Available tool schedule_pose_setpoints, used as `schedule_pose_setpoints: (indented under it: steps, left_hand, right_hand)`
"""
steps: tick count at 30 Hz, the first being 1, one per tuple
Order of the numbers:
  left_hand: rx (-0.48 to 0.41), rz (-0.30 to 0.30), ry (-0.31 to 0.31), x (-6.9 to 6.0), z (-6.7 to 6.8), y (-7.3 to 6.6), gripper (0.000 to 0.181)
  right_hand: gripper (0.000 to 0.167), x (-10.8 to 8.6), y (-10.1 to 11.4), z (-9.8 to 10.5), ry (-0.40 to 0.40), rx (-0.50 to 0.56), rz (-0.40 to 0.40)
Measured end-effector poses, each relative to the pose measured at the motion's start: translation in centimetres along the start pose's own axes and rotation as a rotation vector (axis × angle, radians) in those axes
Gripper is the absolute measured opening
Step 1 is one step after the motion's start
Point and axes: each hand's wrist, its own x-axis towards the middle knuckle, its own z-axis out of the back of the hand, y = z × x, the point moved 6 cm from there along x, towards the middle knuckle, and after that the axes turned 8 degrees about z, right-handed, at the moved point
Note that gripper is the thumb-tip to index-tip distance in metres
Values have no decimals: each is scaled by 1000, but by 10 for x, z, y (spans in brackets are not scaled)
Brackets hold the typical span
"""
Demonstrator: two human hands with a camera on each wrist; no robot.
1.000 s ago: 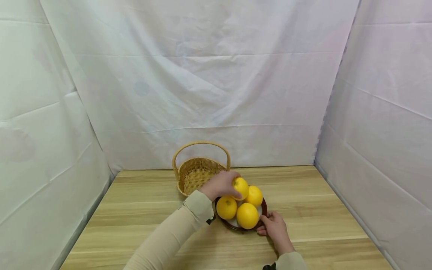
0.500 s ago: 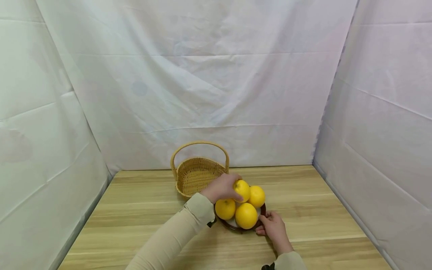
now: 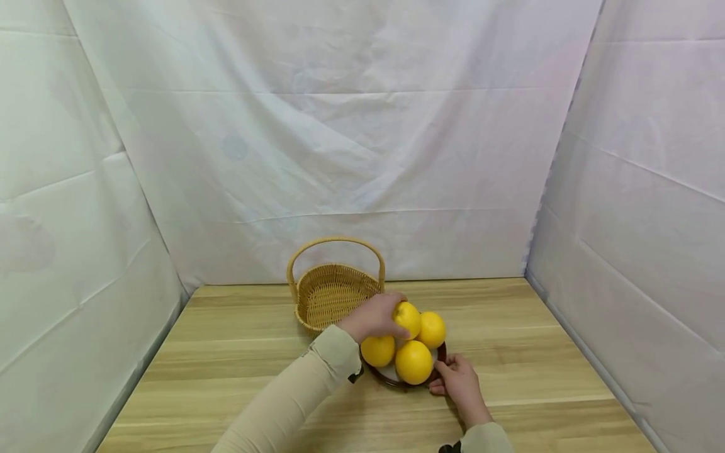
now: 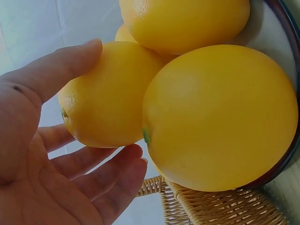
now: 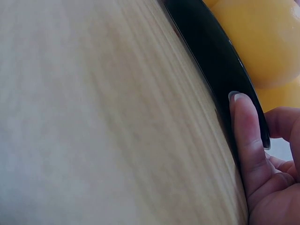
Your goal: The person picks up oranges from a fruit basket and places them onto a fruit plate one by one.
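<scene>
My left hand (image 3: 374, 316) holds an orange (image 3: 406, 320) at the back left of a dark-rimmed round plate (image 3: 391, 381). In the left wrist view the thumb lies along one side of this orange (image 4: 108, 98) and the fingers lie on the other. Other oranges rest on the plate: one at the left (image 3: 377, 351), one at the front (image 3: 413, 363) and one at the back right (image 3: 433, 329). My right hand (image 3: 460, 385) pinches the plate's rim at the front right. In the right wrist view its thumb (image 5: 248, 131) presses the plate's dark outer side.
A wicker basket (image 3: 325, 302) with an arched handle stands behind and left of the plate, partly hidden by the left hand. Both are on a wood-grain table (image 3: 538, 352). White cloth (image 3: 362, 157) hangs behind the table and at both sides.
The held orange and my left hand have shifted slightly right and toward the front, then stayed nearly still. My right hand keeps its hold on the rim. The whole view has shifted a little.
</scene>
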Motion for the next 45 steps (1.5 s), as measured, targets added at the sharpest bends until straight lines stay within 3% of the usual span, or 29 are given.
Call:
schedule_pose_setpoints:
  steps: [8, 20, 32, 36, 45]
  left_hand:
    - [0, 0, -9, -3, 0, 2, 82]
    - [-72, -1, -29, -14, 3, 10, 85]
    - [-80, 32, -83, -24, -2, 25, 73]
    - [-90, 19, -132, -28, -4, 32, 61]
    - [-131, -62, -309, -47, -9, 41, 19]
  right_hand:
    - [25, 3, -2, -1, 1, -16, 1]
    - [25, 4, -3, -2, 3, -27, 4]
    - [25, 4, -5, -3, 5, -32, 8]
    - [25, 4, -5, -3, 6, -35, 7]
    - [27, 1, -3, 1, 5, -37, -2]
